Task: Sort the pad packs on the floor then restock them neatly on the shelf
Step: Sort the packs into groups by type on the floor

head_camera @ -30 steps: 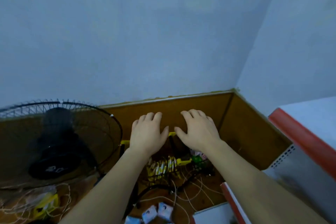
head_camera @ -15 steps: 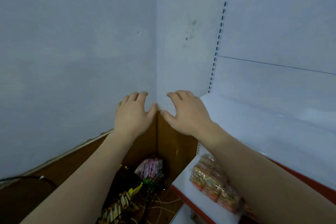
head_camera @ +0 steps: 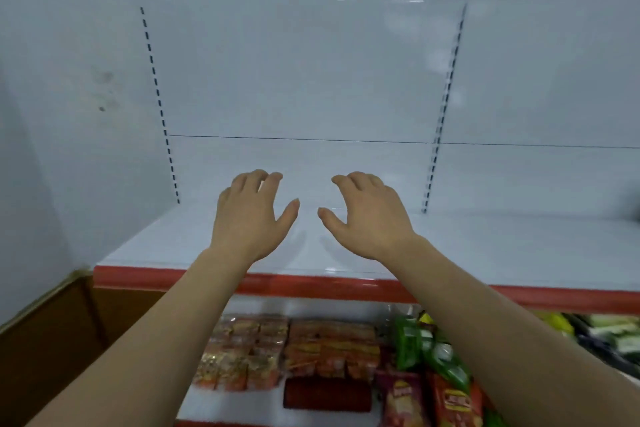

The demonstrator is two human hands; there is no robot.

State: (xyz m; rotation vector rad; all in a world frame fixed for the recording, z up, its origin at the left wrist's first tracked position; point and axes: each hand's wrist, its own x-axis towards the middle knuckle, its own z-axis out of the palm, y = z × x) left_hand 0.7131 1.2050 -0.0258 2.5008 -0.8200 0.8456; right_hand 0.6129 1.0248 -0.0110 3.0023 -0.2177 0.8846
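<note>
Shelf [head_camera: 485, 246] with the red front edge fills most of the view, white and bare on top. Snack packets [head_camera: 287, 350] sit on the level underneath. Left hand [head_camera: 247, 215] and right hand [head_camera: 369, 218] hover side by side over it, palms down, fingers loosely spread, holding nothing. Pad packs aren't in view at all; the task says they're on the floor. My guess: light, squishy, slick plastic wrap, so grab across the flat faces.

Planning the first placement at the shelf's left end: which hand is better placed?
Left, probably. The left hand hovers open nearer the left end of the white shelf; the right hand, also empty, is further right.
</note>
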